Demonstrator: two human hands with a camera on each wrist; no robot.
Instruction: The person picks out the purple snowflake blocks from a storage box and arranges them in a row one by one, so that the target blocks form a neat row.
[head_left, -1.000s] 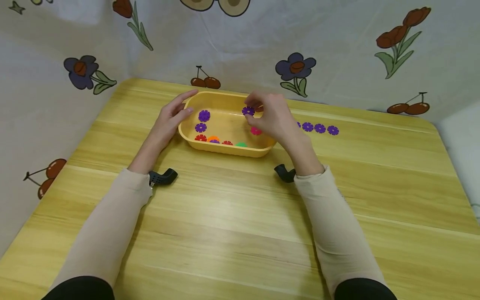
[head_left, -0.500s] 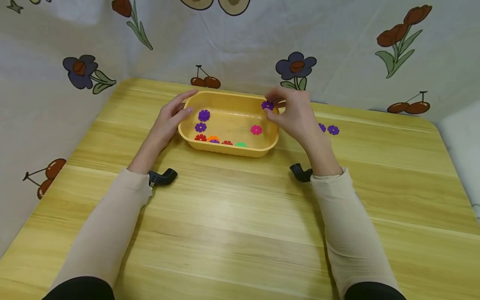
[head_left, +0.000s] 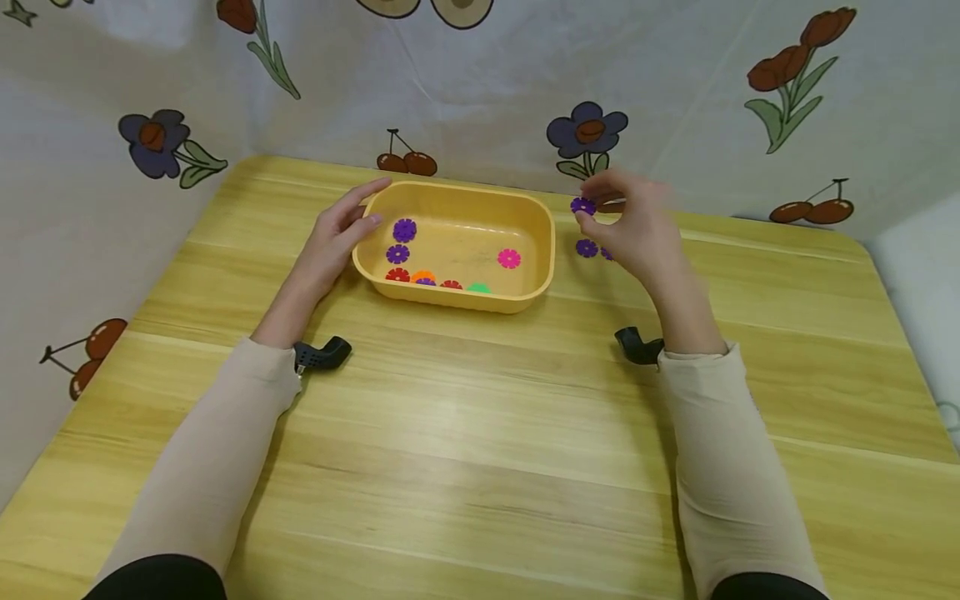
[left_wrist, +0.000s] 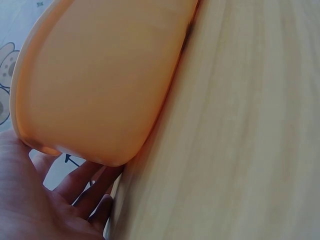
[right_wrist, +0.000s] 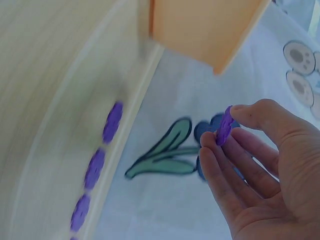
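Note:
My right hand [head_left: 641, 229] pinches a purple snowflake disc [head_left: 582, 205] between thumb and fingertips, in the air just right of the basin. The right wrist view shows that disc edge-on at the fingertips. On the table below, a row of purple snowflake discs [right_wrist: 94, 169] lies end to end, partly hidden by the hand in the head view. My left hand [head_left: 333, 237] holds the left end of the yellow plastic basin [head_left: 457, 254], thumb at the rim and fingers around the outer wall, as the left wrist view [left_wrist: 75, 200] also shows the fingers beneath the end.
Inside the basin lie more purple discs [head_left: 403, 231] at the left, a pink disc [head_left: 509, 258] at the right, and red, orange and green ones along the near wall. Behind the wooden table [head_left: 450, 433] hangs a printed cloth [head_left: 480, 92].
My right hand has carried the purple disc rightward, from over the basin to past its right rim and above the row. The left hand stays at the basin.

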